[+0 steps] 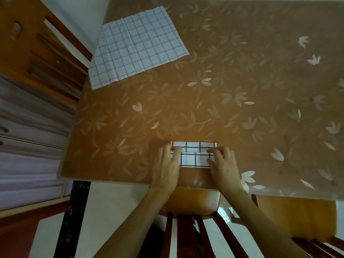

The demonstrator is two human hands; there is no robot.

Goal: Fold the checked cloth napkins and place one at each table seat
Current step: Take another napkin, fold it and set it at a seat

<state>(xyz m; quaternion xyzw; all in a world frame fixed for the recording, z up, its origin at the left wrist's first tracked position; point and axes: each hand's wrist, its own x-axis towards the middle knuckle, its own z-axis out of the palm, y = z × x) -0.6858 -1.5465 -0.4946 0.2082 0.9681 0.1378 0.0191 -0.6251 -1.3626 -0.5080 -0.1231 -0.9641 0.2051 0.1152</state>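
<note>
A person's left hand (166,164) and right hand (224,164) lie on a black-checked napkin (193,155) at the near edge of a dining table (242,94), which is covered in a brown leaf-patterned cloth. The fingers of both hands are laid fairly flat on the two ends of the napkin and appear to press rather than grasp it, though they are slightly blurred. The napkin is folded into a narrow strip, with an upper layer lying a little offset over the one beneath. It sits just in front of a wooden chair (188,200) pushed in at the near side, so this seat appears close to being served, with only a last smoothing or fold likely left. At the far left corner of the table, well apart from the hands, a larger blue-checked napkin (135,45) lies spread out and creased, one edge hanging over the table's side next to a second chair (46,49); it looks not yet folded down to size. A third chair (297,215) stands at the near right with no napkin visible before it, so at least that place seems to be waiting too.
</note>
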